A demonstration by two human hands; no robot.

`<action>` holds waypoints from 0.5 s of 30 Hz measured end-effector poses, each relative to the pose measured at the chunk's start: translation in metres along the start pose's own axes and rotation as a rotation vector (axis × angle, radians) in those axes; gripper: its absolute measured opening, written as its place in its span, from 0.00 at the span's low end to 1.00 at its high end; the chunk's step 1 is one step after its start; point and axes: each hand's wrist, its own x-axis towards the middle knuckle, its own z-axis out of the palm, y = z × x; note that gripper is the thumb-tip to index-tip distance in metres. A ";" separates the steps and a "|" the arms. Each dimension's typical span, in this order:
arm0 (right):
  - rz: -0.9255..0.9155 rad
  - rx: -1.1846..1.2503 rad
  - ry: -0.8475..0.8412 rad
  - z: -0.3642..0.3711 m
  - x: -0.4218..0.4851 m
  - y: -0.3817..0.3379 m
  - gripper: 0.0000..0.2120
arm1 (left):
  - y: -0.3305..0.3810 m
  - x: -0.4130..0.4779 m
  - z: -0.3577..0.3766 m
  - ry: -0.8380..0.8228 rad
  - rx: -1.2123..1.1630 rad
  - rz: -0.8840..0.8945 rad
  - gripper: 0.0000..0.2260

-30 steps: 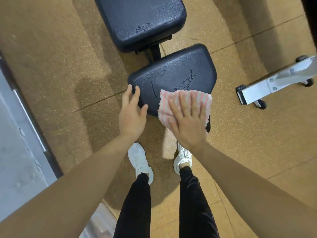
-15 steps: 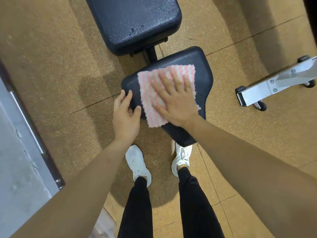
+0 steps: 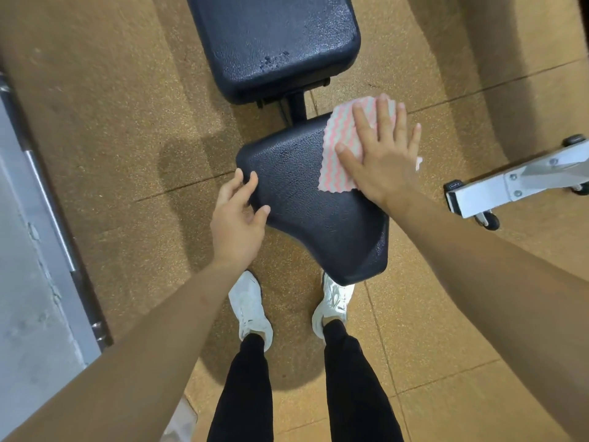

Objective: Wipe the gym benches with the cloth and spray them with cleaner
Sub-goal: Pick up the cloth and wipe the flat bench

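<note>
A black padded bench seat stands in front of me, with the bench's long back pad beyond it. My right hand lies flat, fingers spread, pressing a pink-and-white striped cloth onto the seat's far right corner. My left hand rests on the seat's left edge with its fingers curled over the rim. Wet droplets show on the back pad. No spray bottle is in view.
A white metal frame on small black wheels stands on the floor to the right. A grey wall with a metal rail runs along the left. My feet in white shoes stand just below the seat on brown rubber flooring.
My right hand slid the cloth from the seat's near edge up to the middle, then to the far right corner. My left hand stayed on the seat's left edge.
</note>
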 end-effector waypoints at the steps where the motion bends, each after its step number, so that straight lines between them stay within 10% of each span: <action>1: -0.026 -0.027 0.023 0.001 0.002 -0.006 0.35 | -0.001 0.001 0.000 -0.001 -0.015 0.001 0.27; 15: -0.506 -0.158 -0.034 0.024 -0.019 -0.100 0.38 | 0.017 -0.012 -0.007 0.073 -0.647 -0.427 0.19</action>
